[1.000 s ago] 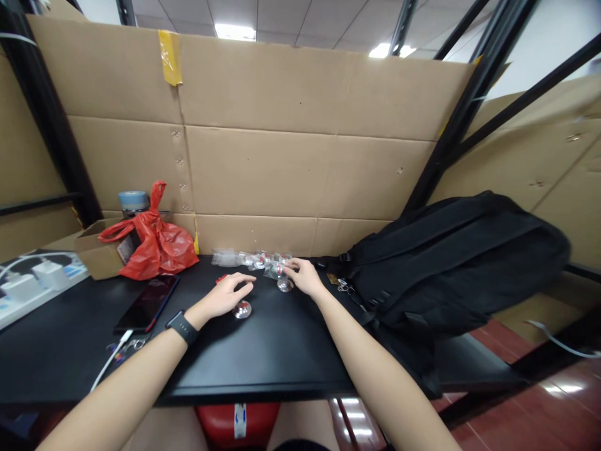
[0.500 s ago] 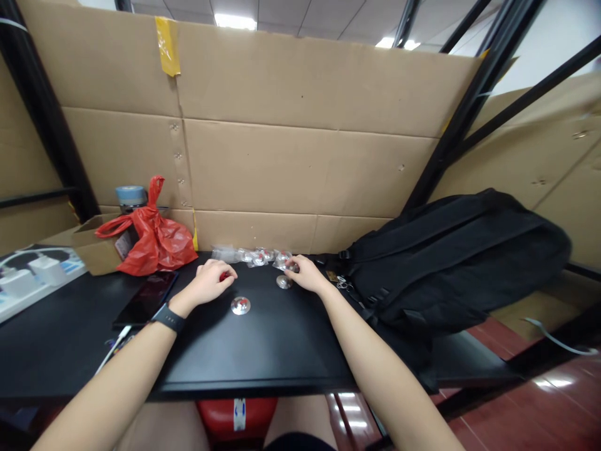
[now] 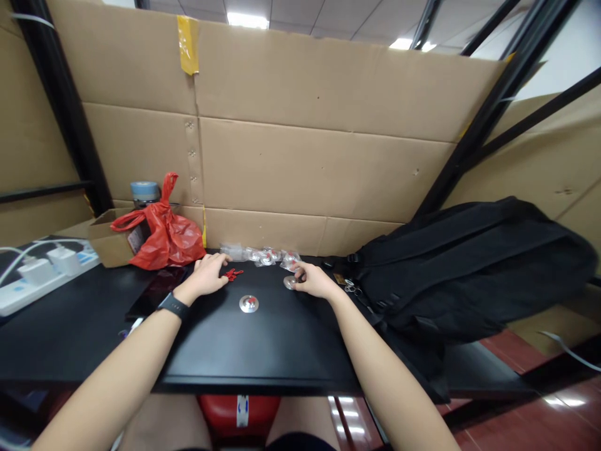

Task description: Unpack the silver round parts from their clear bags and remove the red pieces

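My left hand (image 3: 207,273) is over the black table (image 3: 263,351), its fingers apart, beside a small heap of red pieces (image 3: 232,274). My right hand (image 3: 313,280) has its thumb and fingers at the edge of a shiny round metal disc (image 3: 289,282), partly covering it. Another metal disc (image 3: 248,304) with a red spot lies flat between the hands, nearer the table's front. Behind them several clear-wrapped discs (image 3: 268,256) lie in a row along the cardboard wall, one packet (image 3: 290,260) just beyond my right fingertips.
A red plastic bag (image 3: 171,233), a cardboard box (image 3: 109,241), a phone (image 3: 157,293) and a white power strip (image 3: 75,269) are at the left. A black backpack (image 3: 474,269) fills the right side, with keys (image 3: 351,288) beside it. Cardboard wall (image 3: 300,169) behind.
My left hand has opened away from the red pieces, which now lie in view on the table. My right fingers have come down to the disc beside them. The view has shifted slightly.
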{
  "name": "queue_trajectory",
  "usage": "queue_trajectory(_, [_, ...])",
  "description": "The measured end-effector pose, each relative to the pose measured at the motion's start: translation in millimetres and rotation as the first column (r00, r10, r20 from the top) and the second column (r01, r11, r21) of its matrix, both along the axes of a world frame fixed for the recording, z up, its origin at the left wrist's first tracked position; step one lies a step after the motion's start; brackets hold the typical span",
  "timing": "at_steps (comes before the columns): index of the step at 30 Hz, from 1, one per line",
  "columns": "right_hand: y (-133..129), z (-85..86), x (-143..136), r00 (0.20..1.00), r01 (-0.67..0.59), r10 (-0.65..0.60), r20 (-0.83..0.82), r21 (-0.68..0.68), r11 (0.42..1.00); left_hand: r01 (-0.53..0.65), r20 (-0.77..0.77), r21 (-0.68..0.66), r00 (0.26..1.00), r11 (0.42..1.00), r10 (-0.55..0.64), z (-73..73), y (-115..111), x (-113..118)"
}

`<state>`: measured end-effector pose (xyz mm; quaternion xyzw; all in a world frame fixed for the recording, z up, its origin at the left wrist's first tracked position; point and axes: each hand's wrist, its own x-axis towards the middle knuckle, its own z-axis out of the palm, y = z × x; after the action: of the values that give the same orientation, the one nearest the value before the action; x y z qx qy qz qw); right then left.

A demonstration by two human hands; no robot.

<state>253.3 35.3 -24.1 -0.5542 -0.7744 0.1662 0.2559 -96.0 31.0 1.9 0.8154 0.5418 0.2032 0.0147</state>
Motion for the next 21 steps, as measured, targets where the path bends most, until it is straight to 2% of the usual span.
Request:
queue_trajectory(5, [2,-2.6,1,1.000,-0.006,0.006,0.003,-0.036,0.999,0.011,-0.037,0.082,0.999,0.997,-0.008,-17.3,0,20])
queue_trajectory(10, [0,-0.9,2,1.000,-0.005,0.005,-0.003,-0.042,0.999,0.013,-0.082,0.208,0.997,0.978,0.004,-23.3,-1,38])
queue_trajectory(14, [-1,0.7,5,1.000,0.003,-0.003,0.000,-0.055,0.999,0.026,-0.054,0.190,0.998,0.982,-0.016,-22.3,-6,46])
queue_trajectory(17, [-3,4.1,1,0.999,0.010,-0.010,-0.041,0.013,1.000,0.062,0.016,0.142,0.998,0.988,-0.064,-17.4,-16,51])
queue_trajectory(19, [-6,7.9,-6,0.991,-0.014,0.025,-0.131,0.088,0.996,0.103,0.085,0.118,0.990,0.988,-0.113,-12.2,-24,56])
queue_trajectory(21, [-11,12.0,-18,0.960,-0.080,0.112,-0.255,0.134,0.988,0.139,0.152,0.127,0.976,0.982,-0.157,-6.6,-31,60])
